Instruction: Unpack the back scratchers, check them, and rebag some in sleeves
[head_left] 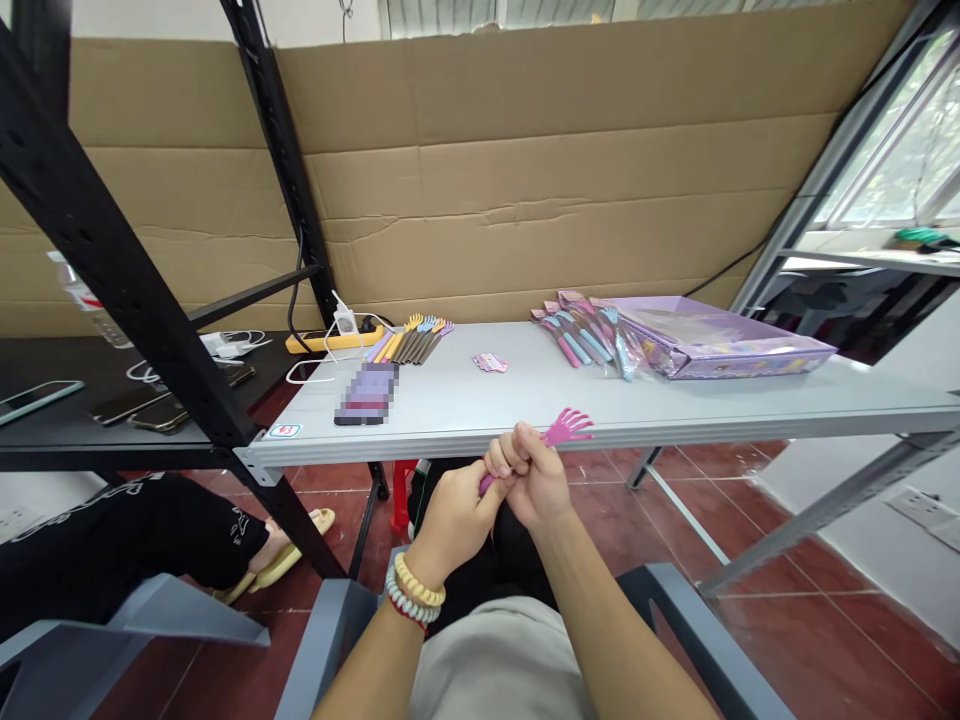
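Observation:
A pink back scratcher (568,428) with a hand-shaped head is held over my lap, just in front of the table edge. My left hand (456,515) is closed around its lower end. Higher up the handle, my right hand (536,480) grips it below the head, which points right. Most of the handle is hidden by my fingers. On the table lies a row of back scratchers (412,340) in yellow, blue, purple and pink. Small pink printed labels (490,362) lie in the middle. Several bagged back scratchers (585,335) are piled at the right.
A purple box (739,350) with plastic over it stands on the white table (450,405). A phone (366,393) lies at the left, near a yellow power strip (337,341) with white cables. Black shelf posts (142,240) rise at left; another person's leg (150,530) is beside me.

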